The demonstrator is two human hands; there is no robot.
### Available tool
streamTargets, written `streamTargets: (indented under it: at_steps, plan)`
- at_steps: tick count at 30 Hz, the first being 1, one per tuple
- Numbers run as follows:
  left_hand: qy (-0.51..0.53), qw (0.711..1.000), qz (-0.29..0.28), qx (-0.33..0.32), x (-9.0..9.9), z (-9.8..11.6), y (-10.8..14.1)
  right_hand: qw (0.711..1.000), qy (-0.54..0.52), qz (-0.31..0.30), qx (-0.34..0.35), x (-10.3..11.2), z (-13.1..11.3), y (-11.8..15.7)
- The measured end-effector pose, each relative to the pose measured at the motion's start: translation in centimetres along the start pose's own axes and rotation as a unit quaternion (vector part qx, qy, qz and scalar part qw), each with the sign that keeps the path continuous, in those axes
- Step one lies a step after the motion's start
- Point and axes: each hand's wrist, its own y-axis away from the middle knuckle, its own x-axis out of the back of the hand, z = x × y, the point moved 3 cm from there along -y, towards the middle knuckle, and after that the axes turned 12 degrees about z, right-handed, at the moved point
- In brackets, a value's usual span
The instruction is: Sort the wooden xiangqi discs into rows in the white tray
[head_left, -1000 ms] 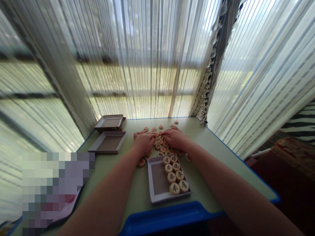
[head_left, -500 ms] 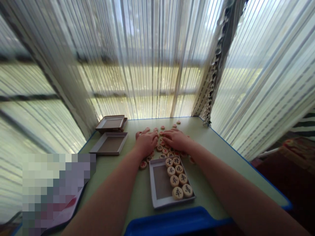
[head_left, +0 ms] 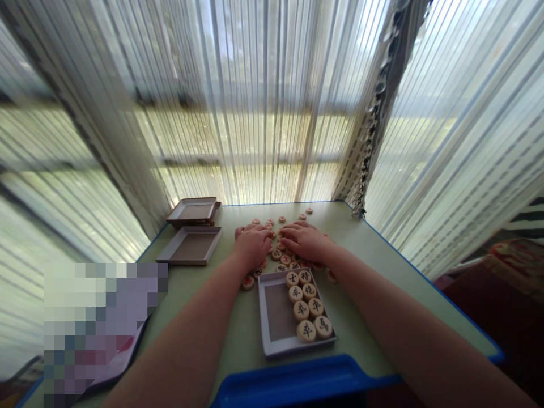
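Observation:
My left hand (head_left: 253,246) rests palm down over loose Chinese chess pieces on the table, its fingers loosely bent and partly hidden. Facing it, my right hand (head_left: 306,241) lies with fingers stretched out, their tips on or just above pieces. A narrow gap with several pieces separates the two hands. Round wooden Chinese chess pieces (head_left: 276,255) with red or black characters spread between and around them. Nearer to me, a shallow white box tray (head_left: 264,323) holds two columns of black-character pieces (head_left: 301,309) along its right side. The tray's left part shows its bare brown bottom.
A second shallow box tray (head_left: 165,253) and a brown-edged box part (head_left: 174,211) lie at the table's left back. A flat item with a pixelated surface (head_left: 123,351) is at left front. The green table (head_left: 374,249) has a blue edge. Sheer curtains (head_left: 272,113) hang behind.
Both hands stay almost in place, with slight finger movement among the pieces. The pieces in the tray look the same. The view has shifted very slightly.

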Motion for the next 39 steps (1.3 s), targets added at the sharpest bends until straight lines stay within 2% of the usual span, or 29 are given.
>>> streamTargets:
  at_steps: [5, 10, 16, 22, 28, 31, 36, 39]
  plan:
    - [0.009, 1.0, -0.009, 0.019, 0.1, 0.0, 0.0, 1.0, 0.001, -0.002, -0.008, -0.1, -0.1, 0.1]
    - [-0.012, 0.998, 0.02, 0.055, 0.2, -0.7, 0.0, 0.999, 0.004, 0.024, -0.027, 0.1, 0.2, 0.0]
    - [-0.037, 0.997, 0.018, 0.064, 0.6, -0.7, 0.0, 1.0, -0.003, -0.005, 0.008, -0.5, 0.0, -0.1]
    - [-0.04, 0.997, 0.019, 0.055, 0.6, -0.4, 0.1, 1.0, 0.011, 0.002, -0.005, -0.6, -0.3, -0.2]
    - [-0.027, 0.996, 0.079, 0.016, 0.3, -0.2, 0.3, 1.0, 0.022, 0.015, 0.017, -0.3, -0.8, -0.7]
    - [-0.026, 0.996, 0.08, 0.016, 0.3, -0.1, 0.4, 0.999, 0.002, 0.013, 0.033, -0.5, -0.8, -0.6]
    - [-0.029, 0.995, 0.088, 0.022, 0.5, -0.3, 0.5, 0.998, 0.006, 0.065, -0.02, -0.7, 0.2, -0.7]
    - [-0.027, 0.995, 0.094, 0.019, 0.3, -0.4, 0.4, 0.997, 0.029, 0.069, -0.038, -1.0, 0.9, -0.9]
